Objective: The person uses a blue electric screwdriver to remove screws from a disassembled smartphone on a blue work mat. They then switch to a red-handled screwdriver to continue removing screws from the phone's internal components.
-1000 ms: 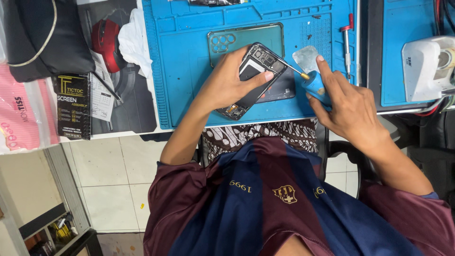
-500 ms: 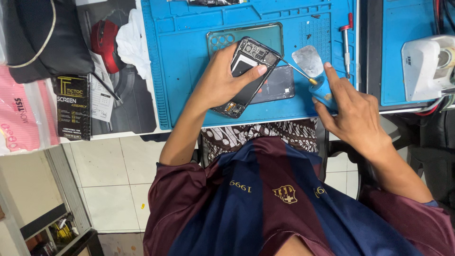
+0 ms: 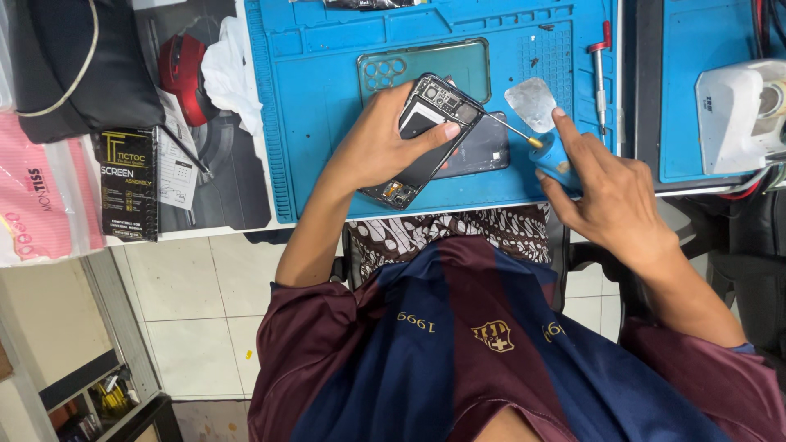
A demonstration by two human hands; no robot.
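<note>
Over blue mat, opened phone

Single view from a head-worn camera, looking steeply down over the wearer's chest and lap toward the desk edge. The frame appears inverted relative to the wearer: the striped shirt fills the bottom, the blue work mat lies along the top. The camera sits close, with both forearms reaching up into frame; the left hand and right hand meet over the mat. Tiled floor shows at lower left. No second view shares this scene.
</note>
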